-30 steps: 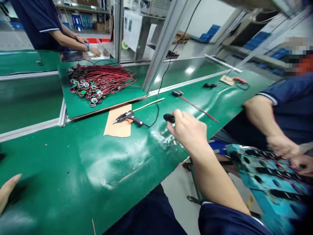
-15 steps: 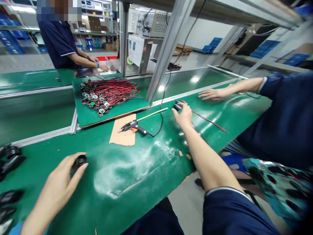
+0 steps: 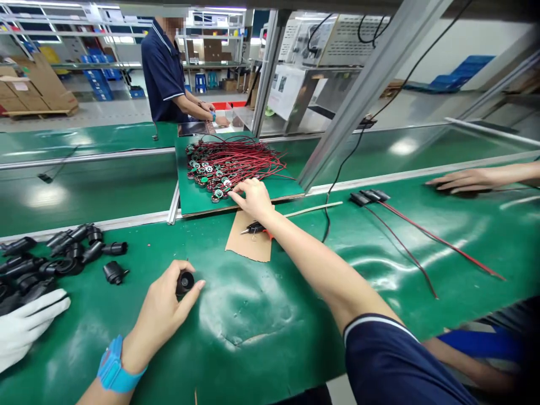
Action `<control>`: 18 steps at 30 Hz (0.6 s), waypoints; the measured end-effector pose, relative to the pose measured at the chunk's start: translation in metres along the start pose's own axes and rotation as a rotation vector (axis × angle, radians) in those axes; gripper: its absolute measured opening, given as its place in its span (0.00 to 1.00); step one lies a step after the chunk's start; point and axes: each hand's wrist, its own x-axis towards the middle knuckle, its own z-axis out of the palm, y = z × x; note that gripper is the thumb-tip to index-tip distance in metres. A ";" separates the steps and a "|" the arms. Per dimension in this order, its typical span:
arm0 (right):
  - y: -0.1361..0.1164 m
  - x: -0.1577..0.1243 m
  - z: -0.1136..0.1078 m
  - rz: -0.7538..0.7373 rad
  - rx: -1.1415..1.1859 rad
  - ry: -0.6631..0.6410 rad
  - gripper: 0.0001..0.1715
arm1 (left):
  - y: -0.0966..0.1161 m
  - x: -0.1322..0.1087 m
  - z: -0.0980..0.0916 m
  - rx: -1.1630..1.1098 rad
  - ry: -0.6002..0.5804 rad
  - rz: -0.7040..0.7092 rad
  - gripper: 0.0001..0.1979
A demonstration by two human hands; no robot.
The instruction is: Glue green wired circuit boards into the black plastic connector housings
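Observation:
My left hand [image 3: 162, 301], with a blue wrist strap [image 3: 118, 368], grips a short black cylindrical plastic housing [image 3: 185, 281] between thumb and fingers, its round opening facing up. My right hand [image 3: 255, 198] reaches over the front edge of a pile of small round circuit boards [image 3: 206, 169] with red wires [image 3: 253, 154]. Its thumb and fingertips are apart, close to the nearest boards; I see nothing held. Beneath that forearm, a glue gun [image 3: 254, 227] lies partly hidden on a piece of cardboard [image 3: 244, 247]. Black parts with red wires [image 3: 369, 197] lie farther right.
Several black plastic fittings [image 3: 71, 250] are heaped at left, beside another person's white-gloved hand [image 3: 31, 326]. A co-worker's hand [image 3: 468, 180] rests at the right. A metal post [image 3: 371, 90] and a hanging black cable [image 3: 343, 163] stand behind the bench. Another person [image 3: 164, 73] works opposite.
My right hand has let go of the black wired parts at the right and moved left to the circuit-board pile. My left hand keeps the black housing. The view has turned left.

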 end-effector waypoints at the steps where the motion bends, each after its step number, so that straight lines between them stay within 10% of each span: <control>1: -0.003 0.003 0.003 0.001 -0.002 0.000 0.13 | 0.000 0.000 0.000 0.005 -0.004 0.017 0.10; 18: -0.017 0.009 0.000 -0.133 -0.243 -0.135 0.11 | -0.027 -0.007 0.013 0.096 -0.045 0.226 0.15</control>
